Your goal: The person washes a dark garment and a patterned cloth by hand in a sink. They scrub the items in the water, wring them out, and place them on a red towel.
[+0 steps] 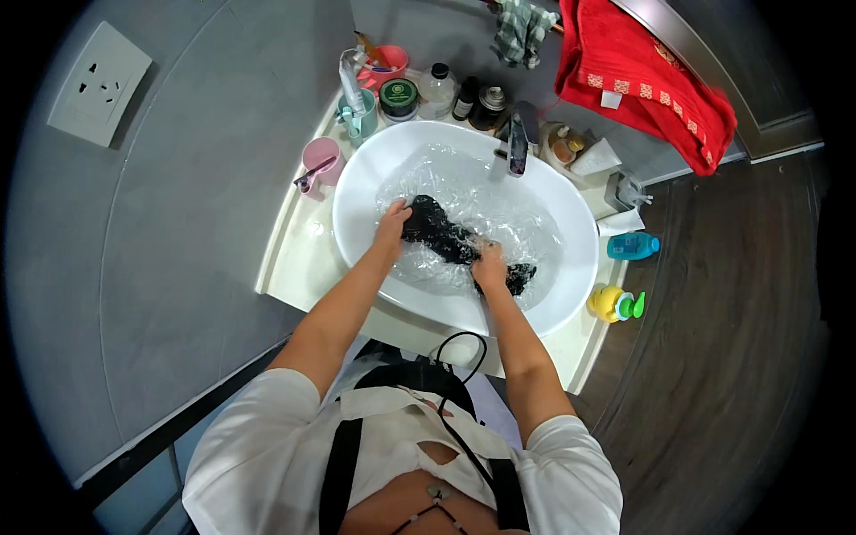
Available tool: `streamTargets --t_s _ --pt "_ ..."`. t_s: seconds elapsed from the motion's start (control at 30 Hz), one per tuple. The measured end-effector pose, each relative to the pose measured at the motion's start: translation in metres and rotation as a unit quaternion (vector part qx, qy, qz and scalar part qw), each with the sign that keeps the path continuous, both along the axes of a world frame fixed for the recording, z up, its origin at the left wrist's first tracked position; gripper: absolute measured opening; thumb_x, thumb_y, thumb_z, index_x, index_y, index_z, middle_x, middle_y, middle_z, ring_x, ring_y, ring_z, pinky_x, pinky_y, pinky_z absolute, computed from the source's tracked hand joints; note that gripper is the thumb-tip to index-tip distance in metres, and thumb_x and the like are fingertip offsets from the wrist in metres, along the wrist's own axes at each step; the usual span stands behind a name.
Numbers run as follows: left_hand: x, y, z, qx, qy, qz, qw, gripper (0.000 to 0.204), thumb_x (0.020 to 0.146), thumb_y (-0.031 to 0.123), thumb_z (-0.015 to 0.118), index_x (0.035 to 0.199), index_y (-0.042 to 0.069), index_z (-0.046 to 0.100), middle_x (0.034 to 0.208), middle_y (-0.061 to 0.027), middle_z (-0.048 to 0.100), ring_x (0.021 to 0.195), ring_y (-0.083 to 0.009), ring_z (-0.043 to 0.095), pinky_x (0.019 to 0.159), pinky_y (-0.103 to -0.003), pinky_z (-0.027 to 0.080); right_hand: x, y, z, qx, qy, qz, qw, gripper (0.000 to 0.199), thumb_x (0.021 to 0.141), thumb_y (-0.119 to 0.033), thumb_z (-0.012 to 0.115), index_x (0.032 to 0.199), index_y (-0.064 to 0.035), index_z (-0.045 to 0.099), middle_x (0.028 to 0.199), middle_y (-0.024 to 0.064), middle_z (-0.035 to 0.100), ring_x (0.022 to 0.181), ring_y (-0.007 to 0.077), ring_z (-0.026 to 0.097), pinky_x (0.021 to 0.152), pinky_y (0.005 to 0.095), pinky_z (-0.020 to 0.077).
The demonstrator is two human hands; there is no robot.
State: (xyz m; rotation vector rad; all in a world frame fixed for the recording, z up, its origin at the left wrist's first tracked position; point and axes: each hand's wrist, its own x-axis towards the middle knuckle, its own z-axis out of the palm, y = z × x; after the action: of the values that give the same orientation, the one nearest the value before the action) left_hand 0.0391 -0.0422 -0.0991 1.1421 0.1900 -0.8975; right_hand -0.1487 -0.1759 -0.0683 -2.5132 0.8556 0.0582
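A piece of black cloth [434, 230], perhaps a sock or small garment, stretches across the white oval washbasin [584, 236]. Clear rippling water [526, 223] fills much of the bowl around it. My left hand [392, 225] grips the cloth's upper left end near the basin's left side, fingers closed on it. Lower and to the right, my right hand [489, 266] is closed round the cloth, with a loose end showing past it. Some of the cloth lies under the splashing water, so its full shape is hidden.
Behind the basin stand a faucet [517, 147], a green-lidded jar [399, 96], a clear bottle [437, 92] and cups. A pink cup [323, 160] sits left. On the right are a blue bottle [631, 246] and yellow pump bottle [613, 304]. A red towel [642, 80] hangs above.
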Motion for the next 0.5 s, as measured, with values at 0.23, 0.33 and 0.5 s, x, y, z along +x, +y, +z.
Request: streamTargets --t_s 0.23,0.33,0.5 --pt "-0.041 -0.027 0.049 -0.145 0.234 -0.045 0.96 0.02 0.08 0.028 0.048 0.093 0.013 0.054 0.093 -0.0043 0.058 0.087 -0.0219 0.056 0.076 -0.039 0.046 0.035 -0.001 0.099 0.336 -0.108 -0.008 0.936 0.047 0.061 0.002 0.049 0.107 -0.008 0.056 0.101 0.0102 0.058 0.09 0.0177 0.054 0.081 0.0253 0.0402" --pt "-0.04 -0.031 0.062 -0.124 0.243 -0.012 0.962 0.029 0.083 0.035 0.043 0.097 0.013 0.054 0.096 -0.0047 0.058 0.089 -0.0221 0.055 0.08 -0.04 0.042 0.039 0.008 0.166 0.428 -0.223 -0.01 0.876 0.047 0.061 0.006 0.047 0.106 -0.0056 0.056 0.099 0.0064 0.057 0.091 0.0133 0.052 0.082 0.0237 0.0391" --pt "-0.038 -0.053 0.076 -0.25 0.255 -0.013 0.934 0.027 0.084 0.032 0.043 0.102 0.014 0.053 0.098 -0.0082 0.056 0.09 -0.0254 0.054 0.084 -0.042 0.042 0.034 0.004 0.214 0.414 -0.264 0.008 0.871 0.045 0.063 0.006 0.05 0.106 -0.0054 0.055 0.098 0.0046 0.057 0.091 0.012 0.051 0.082 0.0245 0.0387"
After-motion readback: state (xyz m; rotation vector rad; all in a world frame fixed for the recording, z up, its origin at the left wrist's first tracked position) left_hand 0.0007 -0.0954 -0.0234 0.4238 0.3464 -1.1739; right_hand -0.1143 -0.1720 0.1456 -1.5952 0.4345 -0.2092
